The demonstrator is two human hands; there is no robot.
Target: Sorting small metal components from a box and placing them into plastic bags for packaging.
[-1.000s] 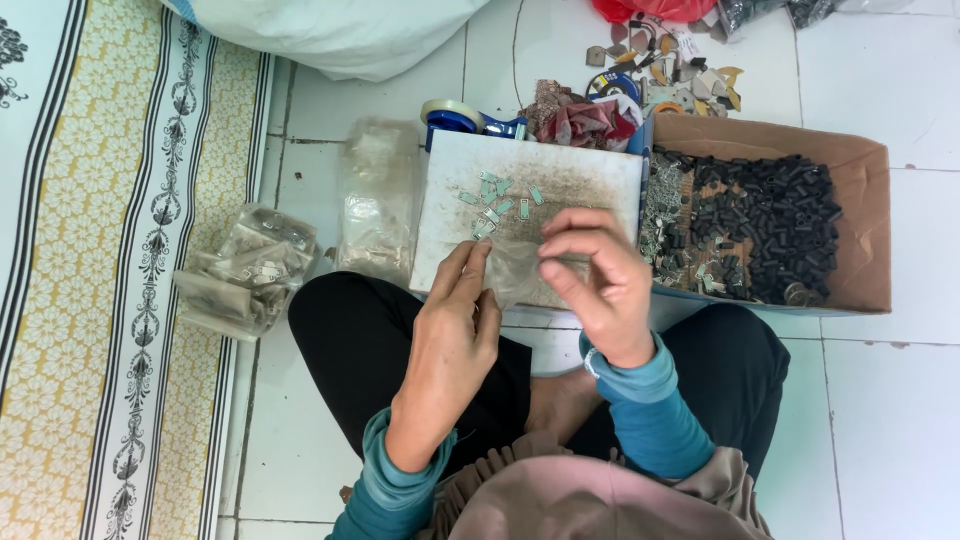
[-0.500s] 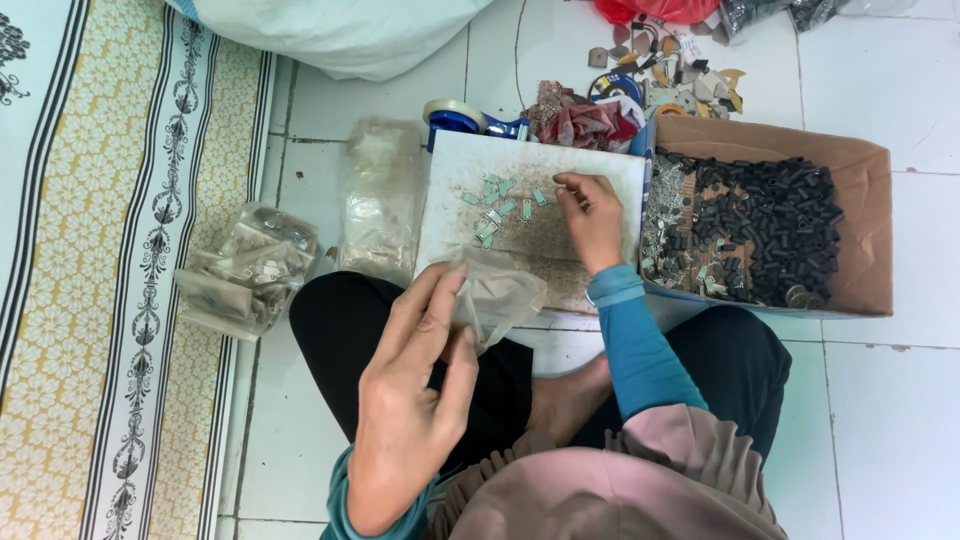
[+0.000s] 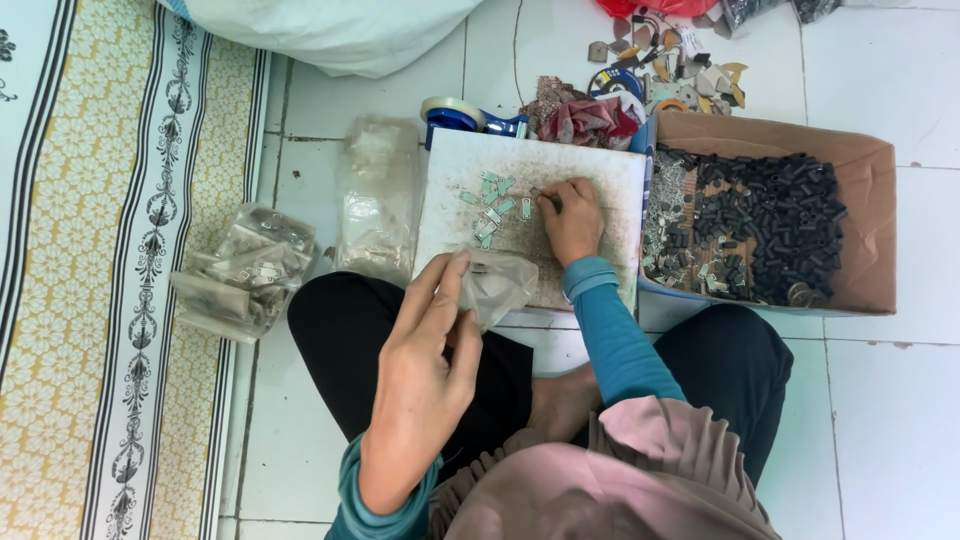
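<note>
Small pale-green metal pieces (image 3: 492,207) lie scattered on the upper part of a speckled white board (image 3: 600,175) that rests across the seated person's knees, a spot that keeps them flat, in plain sight and within easy reach. The right hand (image 3: 570,217) is stretched out over the board with its fingertips pinched narrow on or just above one piece at the edge of the scatter; whether a piece is actually gripped cannot be told. The left hand (image 3: 420,385) is raised nearer the body, fingers spread loosely around a small clear plastic bag (image 3: 497,285) whose mouth faces the board, held close so that pieces have little way to travel. Touching the board's right edge stands an open brown cardboard box (image 3: 870,225) of black and silvery parts. To the left, filled clear bags (image 3: 245,270) sit on the white tiles beside a patterned mat (image 3: 100,250).
</note>
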